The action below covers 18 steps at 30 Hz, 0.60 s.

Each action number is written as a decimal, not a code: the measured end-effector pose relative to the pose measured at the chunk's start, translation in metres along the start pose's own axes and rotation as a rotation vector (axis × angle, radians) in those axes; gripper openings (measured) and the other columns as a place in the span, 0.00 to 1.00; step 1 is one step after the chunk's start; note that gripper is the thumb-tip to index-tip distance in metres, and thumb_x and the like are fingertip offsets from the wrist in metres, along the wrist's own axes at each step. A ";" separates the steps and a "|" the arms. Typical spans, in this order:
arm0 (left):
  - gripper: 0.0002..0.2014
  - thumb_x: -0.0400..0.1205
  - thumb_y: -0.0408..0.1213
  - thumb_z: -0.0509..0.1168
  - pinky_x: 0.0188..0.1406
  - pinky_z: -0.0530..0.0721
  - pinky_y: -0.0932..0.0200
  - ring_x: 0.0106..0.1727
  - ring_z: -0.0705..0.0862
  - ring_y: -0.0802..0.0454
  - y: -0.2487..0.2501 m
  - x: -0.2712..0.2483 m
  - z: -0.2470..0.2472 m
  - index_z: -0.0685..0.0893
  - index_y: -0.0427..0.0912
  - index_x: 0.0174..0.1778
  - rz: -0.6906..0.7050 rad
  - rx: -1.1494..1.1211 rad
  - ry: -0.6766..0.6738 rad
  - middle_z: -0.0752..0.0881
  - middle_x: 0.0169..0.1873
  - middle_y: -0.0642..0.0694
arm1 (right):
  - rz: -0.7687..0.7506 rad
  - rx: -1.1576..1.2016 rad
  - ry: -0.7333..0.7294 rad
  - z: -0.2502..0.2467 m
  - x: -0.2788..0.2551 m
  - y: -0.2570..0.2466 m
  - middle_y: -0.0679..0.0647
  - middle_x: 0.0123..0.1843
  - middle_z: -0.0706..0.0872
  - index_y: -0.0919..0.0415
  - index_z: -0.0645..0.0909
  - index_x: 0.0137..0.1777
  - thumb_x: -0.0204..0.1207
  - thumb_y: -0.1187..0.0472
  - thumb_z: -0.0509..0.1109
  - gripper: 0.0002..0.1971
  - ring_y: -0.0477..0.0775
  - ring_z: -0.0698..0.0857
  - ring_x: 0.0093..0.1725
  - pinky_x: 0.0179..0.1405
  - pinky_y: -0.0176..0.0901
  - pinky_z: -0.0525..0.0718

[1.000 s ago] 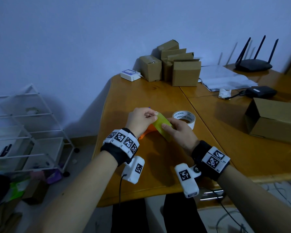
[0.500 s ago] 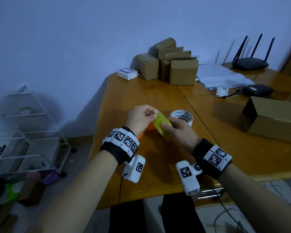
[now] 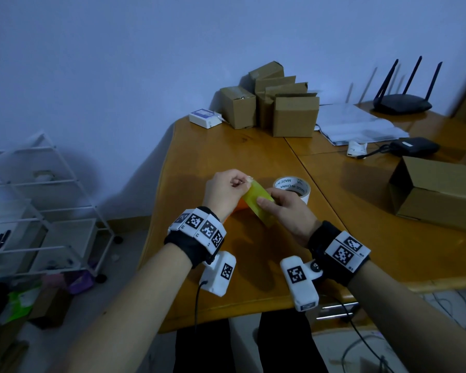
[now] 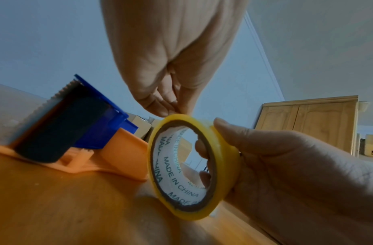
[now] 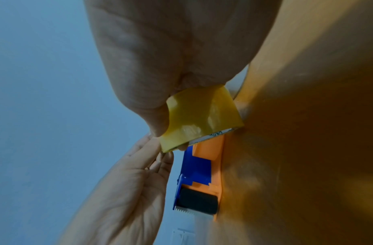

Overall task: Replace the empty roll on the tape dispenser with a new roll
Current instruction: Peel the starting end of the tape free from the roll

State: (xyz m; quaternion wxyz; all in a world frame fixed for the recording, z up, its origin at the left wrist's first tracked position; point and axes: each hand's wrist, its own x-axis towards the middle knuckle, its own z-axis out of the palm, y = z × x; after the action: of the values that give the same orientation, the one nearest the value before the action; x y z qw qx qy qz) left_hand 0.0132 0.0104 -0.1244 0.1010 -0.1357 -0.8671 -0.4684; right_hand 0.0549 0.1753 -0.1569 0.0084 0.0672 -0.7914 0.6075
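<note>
The wooden table filled the middle of the head view, with the work going on at its centre. There the orange and blue tape dispenser lay on its side on the wood, its roller and toothed blade bare, so no tape was threaded yet. The empty roll, a white core, stood apart just right of centre, so removal looked finished. The new yellow roll was held just beside the dispenser's orange body, not yet mounted. The right hand gripped it, thumb on the rim and fingers through the core. The left hand had its fingertips pinched together at the roll's top edge, probably picking for the tape end. Mounting and threading seemed left.
</note>
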 end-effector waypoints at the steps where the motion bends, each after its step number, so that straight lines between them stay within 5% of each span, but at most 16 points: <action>1: 0.04 0.82 0.36 0.69 0.50 0.82 0.63 0.52 0.86 0.55 0.000 0.000 0.000 0.90 0.44 0.48 0.003 0.005 -0.004 0.89 0.45 0.50 | 0.000 -0.001 0.001 0.001 0.000 0.000 0.57 0.47 0.89 0.59 0.85 0.57 0.83 0.54 0.68 0.10 0.53 0.86 0.45 0.47 0.53 0.84; 9: 0.08 0.82 0.33 0.68 0.46 0.74 0.83 0.51 0.86 0.61 0.001 -0.001 0.002 0.92 0.44 0.53 0.062 0.025 0.010 0.92 0.51 0.51 | -0.009 0.017 0.029 -0.002 0.006 0.002 0.64 0.49 0.89 0.61 0.85 0.58 0.83 0.53 0.68 0.12 0.58 0.87 0.44 0.46 0.59 0.86; 18: 0.07 0.82 0.35 0.69 0.42 0.74 0.85 0.50 0.86 0.60 0.001 0.001 0.003 0.92 0.45 0.51 0.058 0.031 0.016 0.91 0.48 0.52 | -0.014 0.055 0.024 -0.002 0.007 0.005 0.65 0.49 0.90 0.57 0.86 0.55 0.78 0.47 0.70 0.15 0.61 0.88 0.45 0.47 0.65 0.86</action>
State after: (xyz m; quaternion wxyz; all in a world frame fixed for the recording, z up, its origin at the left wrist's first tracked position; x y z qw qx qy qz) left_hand 0.0125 0.0137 -0.1249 0.1236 -0.1557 -0.8691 -0.4530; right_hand 0.0474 0.1785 -0.1609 0.0203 0.0659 -0.7739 0.6295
